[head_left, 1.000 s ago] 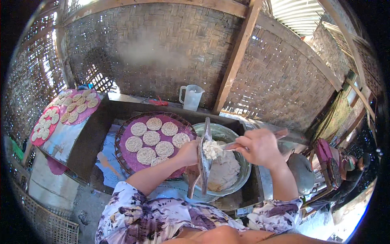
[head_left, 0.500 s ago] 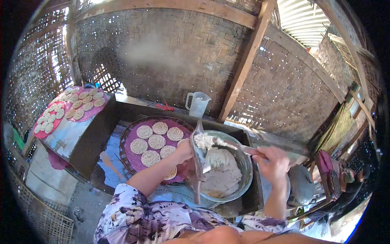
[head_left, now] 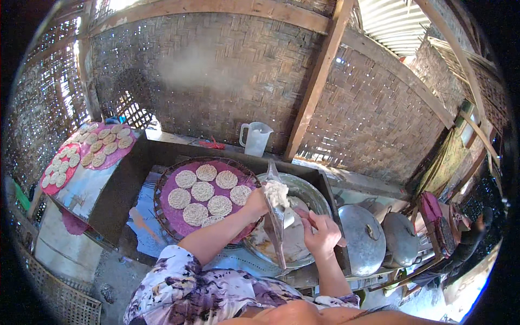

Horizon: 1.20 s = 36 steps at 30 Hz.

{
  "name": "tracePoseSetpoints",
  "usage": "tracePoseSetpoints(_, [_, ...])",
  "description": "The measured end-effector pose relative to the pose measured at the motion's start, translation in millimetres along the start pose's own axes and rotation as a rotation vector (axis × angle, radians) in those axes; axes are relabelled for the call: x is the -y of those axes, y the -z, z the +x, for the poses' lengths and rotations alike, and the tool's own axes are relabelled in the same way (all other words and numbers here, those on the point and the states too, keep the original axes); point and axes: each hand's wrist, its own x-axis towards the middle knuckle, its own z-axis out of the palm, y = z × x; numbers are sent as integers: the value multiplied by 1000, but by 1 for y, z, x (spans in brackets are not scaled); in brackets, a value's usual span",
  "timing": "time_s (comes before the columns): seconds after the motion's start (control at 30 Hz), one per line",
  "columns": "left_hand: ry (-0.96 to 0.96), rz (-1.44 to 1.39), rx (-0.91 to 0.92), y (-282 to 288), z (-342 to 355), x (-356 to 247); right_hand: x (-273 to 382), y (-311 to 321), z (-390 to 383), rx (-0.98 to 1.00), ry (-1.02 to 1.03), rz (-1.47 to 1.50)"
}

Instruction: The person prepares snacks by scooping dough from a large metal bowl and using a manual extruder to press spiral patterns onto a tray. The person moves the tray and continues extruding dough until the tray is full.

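My left hand (head_left: pixel 258 203) is closed around a long wooden press (head_left: pixel 277 230), holding it tilted over a large metal basin (head_left: pixel 325 196). A lump of pale, sticky dough (head_left: pixel 276 193) sits in the top of the press. Inside the basin lies more of the dough, partly hidden by the press and my right hand. My right hand (head_left: pixel 322 233) grips a wooden spatula (head_left: pixel 342 242) just right of the press, its blade over the basin. Left of the basin, a round woven tray (head_left: pixel 162 181) lined with purple sheet (head_left: pixel 172 208) carries several coiled noodle-like discs (head_left: pixel 202 191).
A clear plastic jug (head_left: pixel 257 138) stands behind the basin. At right are two metal lidded pots (head_left: pixel 362 238). More discs (head_left: pixel 97 146) lie on pink sheets at far left. Another flat wooden spatula (head_left: pixel 143 222) rests beside the tray. A woven bamboo wall (head_left: pixel 216 81) closes the back.
My right hand has moved left and down with the spatula, close to the press. The dough in the press is now a bigger lump. The view has shifted slightly.
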Motion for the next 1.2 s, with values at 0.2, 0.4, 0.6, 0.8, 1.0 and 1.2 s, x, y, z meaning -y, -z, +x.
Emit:
tracePoseSetpoints(0.2, [4,157,-5,21,5,9,-23,-7,-11,112,-477,546])
tracePoseSetpoints(0.4, [-467,724,128,5,2,13,-25,-22,-8,-17,-325,77])
tracePoseSetpoints(0.6, [-95,292,2,41,16,48,-16,-13,-30,213,-326,340])
tracePoseSetpoints(0.8, [-74,-276,231,74,2,-3,-37,19,-26,470,-501,-26])
tracePoseSetpoints(1.0, [-443,-687,463,64,-25,-52,-11,-49,-51,500,-591,962])
tracePoseSetpoints(1.2, [-627,-437,514,63,-54,-78,89,-55,-21,644,-1130,2759])
